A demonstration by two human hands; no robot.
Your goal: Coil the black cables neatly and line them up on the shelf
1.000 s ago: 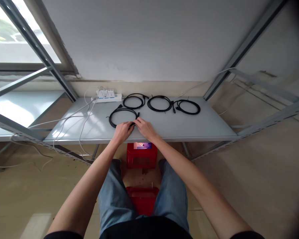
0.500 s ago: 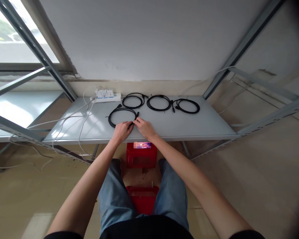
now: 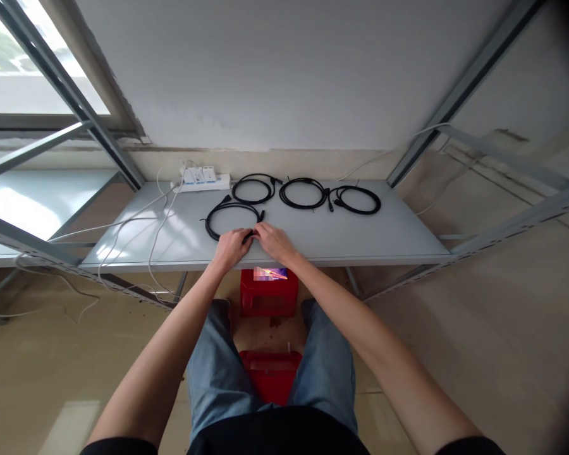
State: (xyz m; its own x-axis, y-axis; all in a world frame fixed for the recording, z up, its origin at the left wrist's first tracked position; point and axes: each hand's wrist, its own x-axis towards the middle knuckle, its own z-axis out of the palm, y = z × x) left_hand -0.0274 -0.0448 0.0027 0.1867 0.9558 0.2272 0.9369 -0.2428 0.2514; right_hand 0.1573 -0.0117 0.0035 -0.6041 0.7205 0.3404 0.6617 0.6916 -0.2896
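The 1 view is worn on the person's head and looks forward and steeply down, past the person's own denim shorts (image 3: 208, 373) and along both forearms. It faces a grey steel shelf (image 3: 360, 240) square on, with the shelf's near edge running across the frame just below its middle and its rear edge against the white wall (image 3: 265, 76). The left hand (image 3: 232, 248) and right hand (image 3: 272, 243) sit close to the frame's centre, at the shelf's near edge, just below a black cable coil (image 3: 230, 221). The lens is very wide: it bows the steel uprights (image 3: 469, 88), takes in a window (image 3: 23, 57) at the upper left corner, and darkens toward the right corners.
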